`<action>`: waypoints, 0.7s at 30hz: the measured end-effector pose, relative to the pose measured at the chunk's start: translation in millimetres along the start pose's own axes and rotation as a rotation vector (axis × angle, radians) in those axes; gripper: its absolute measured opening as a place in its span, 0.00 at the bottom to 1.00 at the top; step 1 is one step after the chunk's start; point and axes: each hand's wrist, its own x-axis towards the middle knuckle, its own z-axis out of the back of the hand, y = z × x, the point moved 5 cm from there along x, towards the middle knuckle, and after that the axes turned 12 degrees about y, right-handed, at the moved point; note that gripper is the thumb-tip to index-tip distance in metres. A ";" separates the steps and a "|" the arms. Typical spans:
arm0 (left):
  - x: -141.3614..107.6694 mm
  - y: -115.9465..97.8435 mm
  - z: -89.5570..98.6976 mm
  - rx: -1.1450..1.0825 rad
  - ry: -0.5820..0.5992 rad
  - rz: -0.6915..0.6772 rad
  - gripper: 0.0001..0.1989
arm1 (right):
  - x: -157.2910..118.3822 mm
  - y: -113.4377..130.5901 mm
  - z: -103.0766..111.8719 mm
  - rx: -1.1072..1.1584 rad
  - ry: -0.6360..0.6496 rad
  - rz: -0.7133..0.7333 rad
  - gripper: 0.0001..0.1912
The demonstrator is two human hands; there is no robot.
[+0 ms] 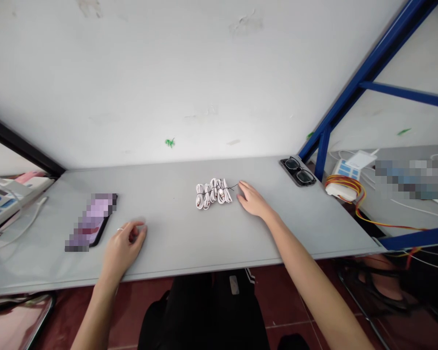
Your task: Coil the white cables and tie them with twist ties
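Several white cables (212,193), coiled and bound with black ties, lie side by side in a row on the grey table (175,238). From the row's right end a thin black tie (232,187) sticks out towards my right hand (252,198). That hand rests on the table with thumb and fingers apart; whether a fingertip touches the tie's end I cannot tell. Further left, my left hand (126,243), with a ring on one finger, lies loosely curved on the tabletop, a gap between thumb and fingers and nothing seen in it. Beside it is a phone (95,218), its screen blurred out.
Black-framed glasses (299,170) lie on a dark flat object at the back right. A blue metal frame (323,150) borders the right side. Beyond it are a red and yellow cable bundle (345,184) and a power strip (348,170). Another power strip (18,199) sits at left.
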 end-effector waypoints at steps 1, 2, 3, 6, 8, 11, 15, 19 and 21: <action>-0.7 0.3 0.5 -0.003 -0.002 0.004 0.16 | 0.0 -0.4 -0.1 0.002 0.000 0.002 0.31; -1.4 0.5 1.3 -0.007 -0.008 0.009 0.16 | 0.0 -0.8 -0.2 0.006 -0.004 0.008 0.31; -2.2 0.7 2.4 -0.010 -0.018 0.014 0.16 | 0.1 -1.4 -0.3 0.011 -0.010 0.018 0.31; -4.4 0.8 7.0 -0.019 -0.075 0.031 0.15 | 0.7 -3.8 -0.9 0.027 -0.023 0.042 0.31; -5.7 0.4 9.8 -0.026 -0.113 0.032 0.15 | 0.9 -5.0 -1.7 0.030 -0.021 0.043 0.31; -7.0 0.3 12.1 -0.027 -0.148 0.028 0.14 | 0.3 -3.6 -1.7 0.032 -0.015 0.037 0.31; -7.2 1.3 12.0 -0.039 -0.148 0.016 0.13 | -2.6 1.1 6.8 0.091 -0.047 0.026 0.30; -6.8 1.4 9.9 -0.061 -0.107 -0.004 0.14 | -12.3 -2.3 33.6 0.255 -0.219 0.018 0.26; -6.8 2.1 8.9 -0.060 -0.095 0.000 0.15 | -20.7 -7.5 48.3 0.384 -0.315 0.032 0.25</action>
